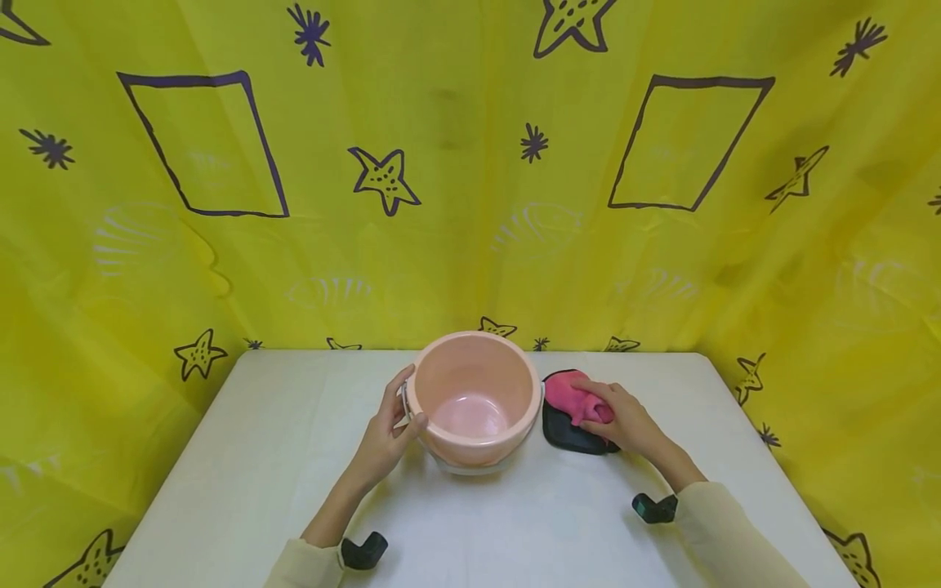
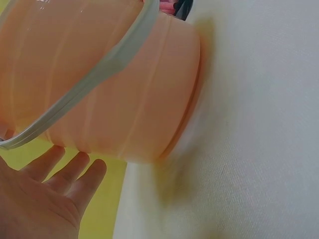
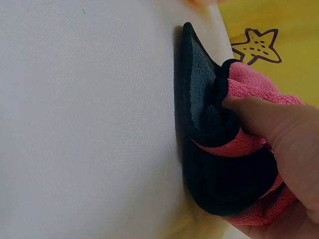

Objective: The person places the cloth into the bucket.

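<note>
A peach-pink bucket [image 1: 470, 400] stands on the white table, its mouth facing up. Its pale handle [image 2: 94, 74] hangs down across the near side. My left hand [image 1: 385, 433] rests against the bucket's left side near the rim, thumb at the front; in the left wrist view its fingers [image 2: 82, 177] extend straight along the wall. To the right of the bucket, my right hand [image 1: 625, 416] grips a bunched pink terry cloth [image 1: 566, 392] with black edging. The thumb presses on the cloth's folded edge. Under it lies a dark cloth [image 1: 569, 433], also black-edged.
The white table [image 1: 257, 457] ends at a yellow curtain [image 1: 456, 261] printed with dark stars, which hangs behind it and along both sides. A small black device [image 1: 363, 551] sits at the left wrist, another black device [image 1: 654, 508] at the right wrist.
</note>
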Available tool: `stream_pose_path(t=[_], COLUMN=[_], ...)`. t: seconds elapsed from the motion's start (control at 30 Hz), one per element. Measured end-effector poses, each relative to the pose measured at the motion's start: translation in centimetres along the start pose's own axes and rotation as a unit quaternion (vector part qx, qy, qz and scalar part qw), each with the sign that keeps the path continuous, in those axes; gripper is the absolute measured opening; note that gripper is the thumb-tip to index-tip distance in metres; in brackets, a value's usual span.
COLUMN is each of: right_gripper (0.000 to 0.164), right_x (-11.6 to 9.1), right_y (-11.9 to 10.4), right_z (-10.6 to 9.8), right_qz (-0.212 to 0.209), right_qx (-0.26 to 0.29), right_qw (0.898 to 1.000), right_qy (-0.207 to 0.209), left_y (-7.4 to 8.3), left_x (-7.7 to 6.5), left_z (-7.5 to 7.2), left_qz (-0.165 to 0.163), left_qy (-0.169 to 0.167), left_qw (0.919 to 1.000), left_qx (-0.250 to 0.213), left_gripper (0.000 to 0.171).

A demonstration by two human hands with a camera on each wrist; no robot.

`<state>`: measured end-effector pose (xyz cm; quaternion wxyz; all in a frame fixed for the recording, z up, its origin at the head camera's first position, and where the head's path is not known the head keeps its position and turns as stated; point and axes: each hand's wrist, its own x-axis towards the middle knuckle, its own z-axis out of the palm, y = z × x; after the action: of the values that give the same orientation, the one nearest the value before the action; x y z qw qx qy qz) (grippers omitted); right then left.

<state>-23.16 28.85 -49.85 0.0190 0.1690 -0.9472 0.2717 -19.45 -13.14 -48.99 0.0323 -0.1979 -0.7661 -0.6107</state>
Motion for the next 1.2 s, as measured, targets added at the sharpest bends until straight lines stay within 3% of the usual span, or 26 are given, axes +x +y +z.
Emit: stream_pose_path(t=[0.3,0.6,1.2], right_gripper=[0.066,0.064,0.058], right_x=[0.0,-0.2,0.0], right_y=[0.0,-0.3,-1.0], right_z=[-0.1,-1.4,-4.3], right_qz=[-0.016,-0.036,-0.069], right_qx=[0.004,0.018,-0.007], right_qw=[1.000,0.999,0.997], right_qy=[0.022,0.017,0.021], left_y=[1.7,-0.3,-0.3], left_x=[-0.2,-0.1,-0.1], left_z=[0.0,0.2,0.3], left_qz=[0.010,-0.008,-0.004], left_qy=[-0.008,0.003,0.013], left_qw=[0.9999,0.9998,0.9999], left_qx=[0.004,0.018,0.006], left_gripper=[0.072,0.072,0.072])
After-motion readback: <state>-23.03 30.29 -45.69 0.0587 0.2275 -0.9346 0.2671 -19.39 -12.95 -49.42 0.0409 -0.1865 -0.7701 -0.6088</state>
